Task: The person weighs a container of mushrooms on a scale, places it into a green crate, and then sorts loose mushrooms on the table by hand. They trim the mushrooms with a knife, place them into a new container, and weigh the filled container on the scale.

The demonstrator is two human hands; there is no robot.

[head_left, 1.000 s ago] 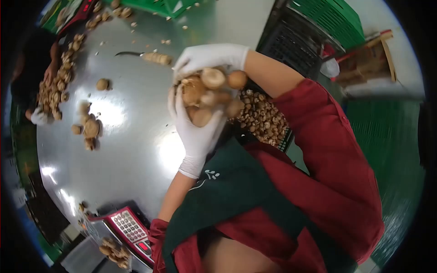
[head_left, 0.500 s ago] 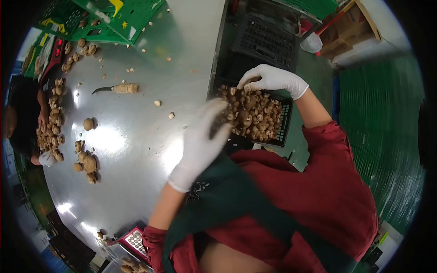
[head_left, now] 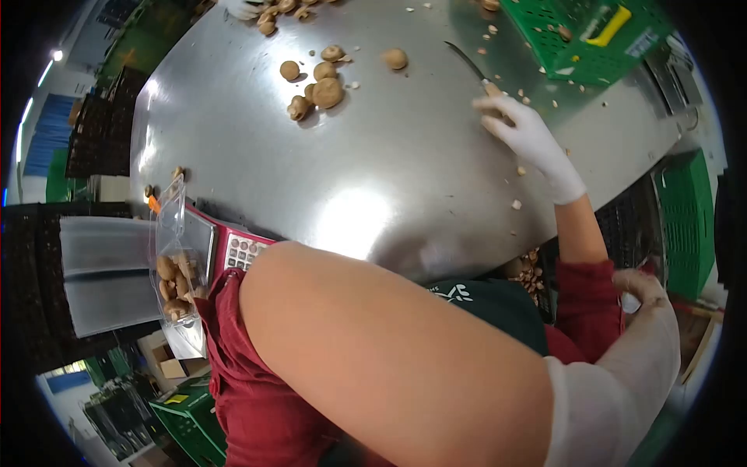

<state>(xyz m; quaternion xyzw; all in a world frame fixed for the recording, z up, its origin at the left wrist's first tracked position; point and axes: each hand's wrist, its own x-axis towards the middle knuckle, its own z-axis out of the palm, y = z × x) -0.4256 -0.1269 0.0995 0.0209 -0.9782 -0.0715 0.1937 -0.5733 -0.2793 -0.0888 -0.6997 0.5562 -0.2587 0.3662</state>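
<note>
My gloved right hand (head_left: 517, 132) reaches over the metal table, its fingers closed around the light wooden handle of a knife (head_left: 470, 65). The knife's dark curved blade points away to the upper left. Close to the camera, my left arm crosses in front of my body. My gloved left hand (head_left: 642, 335) is beside my right sleeve (head_left: 585, 300) with curled, soiled fingertips; what they grip, if anything, is hidden. Several brown mushrooms (head_left: 327, 93) lie in a small group on the table, and a single mushroom (head_left: 395, 58) is nearer the knife.
At the table's upper right stands a green crate (head_left: 545, 35). Mushroom bits (head_left: 517, 205) are scattered nearby. A scale (head_left: 245, 247) with a clear box of mushrooms (head_left: 175, 282) is at the left. More mushrooms (head_left: 531, 272) show below the table edge. Another person's gloved hand (head_left: 240, 8) is at the top.
My view has turned left. My right hand has left the mushroom crate and taken hold of the knife. My left hand has swung across my body to my right arm.
</note>
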